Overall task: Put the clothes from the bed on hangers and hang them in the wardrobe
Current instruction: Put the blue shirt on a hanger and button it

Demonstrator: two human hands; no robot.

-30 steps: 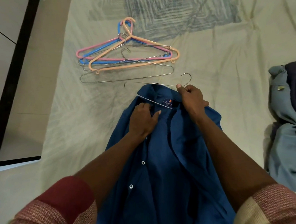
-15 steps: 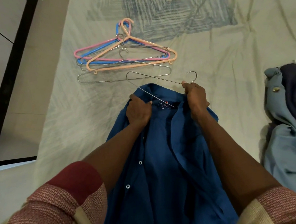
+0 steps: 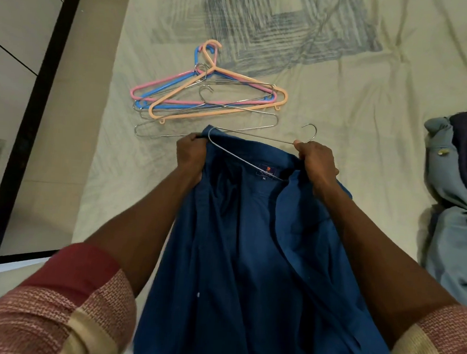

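Bed point(image 3: 342, 107) left edge: hanger pile point(image 3: 204, 97) near.
Left hand point(image 3: 191, 153): grips blue shirt point(image 3: 249, 247) shoulder.
Right hand point(image 3: 317, 162): pinches wire hanger point(image 3: 257, 137) neck and collar.

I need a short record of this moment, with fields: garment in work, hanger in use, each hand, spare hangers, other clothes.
garment in work: dark blue button shirt, open, on the pale bedsheet
hanger in use: thin metal wire hanger, one end at the shirt's left shoulder, hook free
left hand: grips the shirt's shoulder fabric
right hand: holds the wire hanger below its hook, at the collar
spare hangers: pile of plastic and wire hangers beyond the shirt
other clothes: grey-blue and dark heap of clothes at the right
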